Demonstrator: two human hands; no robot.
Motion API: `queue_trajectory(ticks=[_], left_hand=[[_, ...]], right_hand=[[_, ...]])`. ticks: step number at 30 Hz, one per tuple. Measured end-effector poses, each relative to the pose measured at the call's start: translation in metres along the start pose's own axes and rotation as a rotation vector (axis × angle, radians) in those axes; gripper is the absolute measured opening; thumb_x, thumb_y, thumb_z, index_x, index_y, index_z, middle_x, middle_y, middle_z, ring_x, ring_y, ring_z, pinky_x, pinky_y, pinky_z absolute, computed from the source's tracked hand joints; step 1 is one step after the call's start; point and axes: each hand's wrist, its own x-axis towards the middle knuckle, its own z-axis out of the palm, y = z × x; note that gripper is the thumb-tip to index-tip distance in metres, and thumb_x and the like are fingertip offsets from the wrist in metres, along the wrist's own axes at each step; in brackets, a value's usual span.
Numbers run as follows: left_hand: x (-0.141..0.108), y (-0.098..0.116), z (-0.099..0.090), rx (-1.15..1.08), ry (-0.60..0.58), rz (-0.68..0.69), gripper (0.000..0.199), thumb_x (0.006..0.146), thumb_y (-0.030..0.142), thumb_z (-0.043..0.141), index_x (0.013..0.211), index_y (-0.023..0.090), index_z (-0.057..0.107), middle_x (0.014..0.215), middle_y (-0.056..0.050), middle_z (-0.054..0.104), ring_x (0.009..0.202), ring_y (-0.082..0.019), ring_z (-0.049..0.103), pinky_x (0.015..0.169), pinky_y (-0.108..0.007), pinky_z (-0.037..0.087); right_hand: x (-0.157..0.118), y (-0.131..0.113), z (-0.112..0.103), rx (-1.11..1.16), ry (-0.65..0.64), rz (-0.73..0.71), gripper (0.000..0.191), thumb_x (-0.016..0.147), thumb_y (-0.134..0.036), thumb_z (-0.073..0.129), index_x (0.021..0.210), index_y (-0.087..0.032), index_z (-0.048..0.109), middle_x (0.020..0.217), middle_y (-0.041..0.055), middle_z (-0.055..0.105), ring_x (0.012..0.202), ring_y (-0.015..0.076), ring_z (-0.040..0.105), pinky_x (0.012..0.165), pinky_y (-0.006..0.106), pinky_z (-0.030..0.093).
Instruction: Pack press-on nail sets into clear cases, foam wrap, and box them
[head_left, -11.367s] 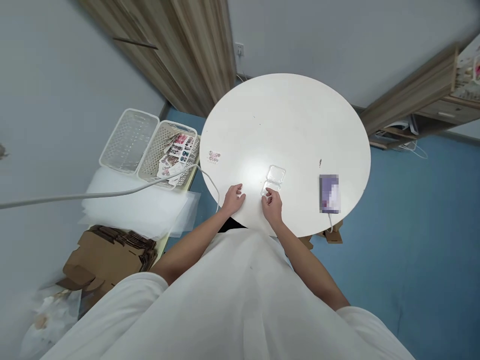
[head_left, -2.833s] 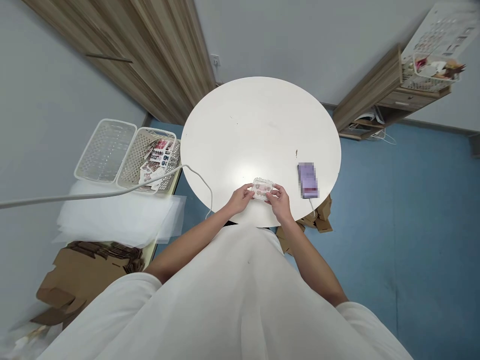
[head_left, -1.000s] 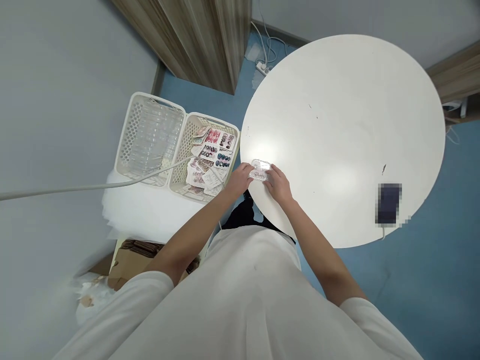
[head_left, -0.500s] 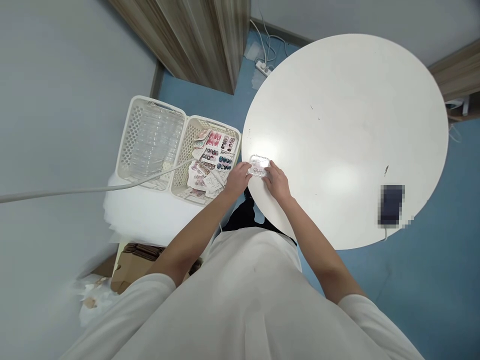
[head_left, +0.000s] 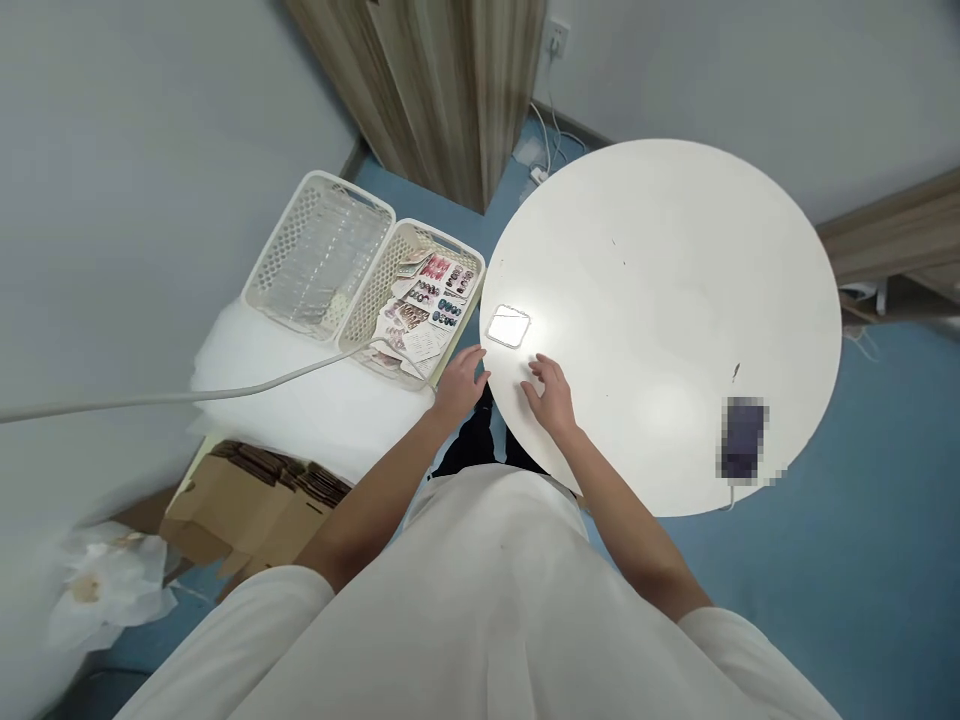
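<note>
A small clear plastic case (head_left: 508, 326) lies flat near the left edge of the round white table (head_left: 675, 250), bright with reflected light. What is inside it cannot be made out. My left hand (head_left: 460, 385) hovers at the table's edge, just below and left of the case, fingers apart and holding nothing. To the lower right of the case, my right hand (head_left: 551, 395) is over the table with its thumb and fingers apart and nothing between them. Neither hand touches the case.
Left of the table, one white basket (head_left: 281, 235) holds clear plastic cases and another (head_left: 367, 300) holds cards of press-on nails. A cable crosses before them. White sheets (head_left: 300, 400) and folded cardboard (head_left: 247, 500) lie lower left. A blurred dark object (head_left: 742, 437) rests on the table's right.
Both hands have let go of the clear case and drawn back toward my body, fingers apart. The case stays on the table. The camera view has shifted.
</note>
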Motion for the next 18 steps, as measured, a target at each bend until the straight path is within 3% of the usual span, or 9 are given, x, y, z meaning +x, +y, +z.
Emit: queue_trajectory(ticks=[3, 8, 13, 18], left_hand=[[-0.031, 0.006, -0.002, 0.005, 0.107, -0.065, 0.029, 0.081, 0.023, 0.052, 0.11, 0.02, 0.056, 0.113, -0.008, 0.06, 0.107, -0.023, 0.055, 0.094, -0.042, 0.045], [-0.086, 0.011, -0.002, 0.024, 0.217, -0.206, 0.024, 0.081, 0.027, 0.052, 0.103, 0.021, 0.058, 0.103, -0.008, 0.064, 0.097, -0.023, 0.059, 0.085, -0.041, 0.049], [-0.13, 0.002, -0.014, 0.049, 0.276, -0.322, 0.024, 0.081, 0.033, 0.052, 0.1, 0.021, 0.059, 0.098, -0.008, 0.064, 0.094, -0.024, 0.06, 0.083, -0.04, 0.05], [-0.161, -0.012, -0.034, 0.053, 0.3, -0.396, 0.024, 0.081, 0.034, 0.05, 0.098, 0.019, 0.06, 0.097, -0.01, 0.065, 0.091, -0.025, 0.061, 0.079, -0.041, 0.051]], right_hand=[[-0.02, -0.001, -0.003, 0.013, -0.097, -0.105, 0.026, 0.086, -0.031, 0.042, 0.108, -0.022, 0.054, 0.114, 0.0102, 0.055, 0.085, 0.019, 0.059, 0.08, 0.04, 0.05], [-0.043, -0.001, -0.003, -0.035, -0.336, -0.257, 0.026, 0.087, -0.028, 0.038, 0.102, -0.024, 0.058, 0.097, 0.0056, 0.062, 0.077, 0.0174, 0.059, 0.074, 0.035, 0.051], [-0.048, -0.007, 0.008, -0.133, -0.551, -0.423, 0.024, 0.086, -0.024, 0.039, 0.099, -0.024, 0.06, 0.094, 0.0054, 0.064, 0.078, 0.0179, 0.06, 0.071, 0.035, 0.051], [-0.043, -0.03, 0.027, -0.278, -0.664, -0.578, 0.024, 0.085, -0.02, 0.041, 0.099, -0.023, 0.06, 0.092, 0.0051, 0.064, 0.077, 0.0173, 0.06, 0.07, 0.032, 0.05]])
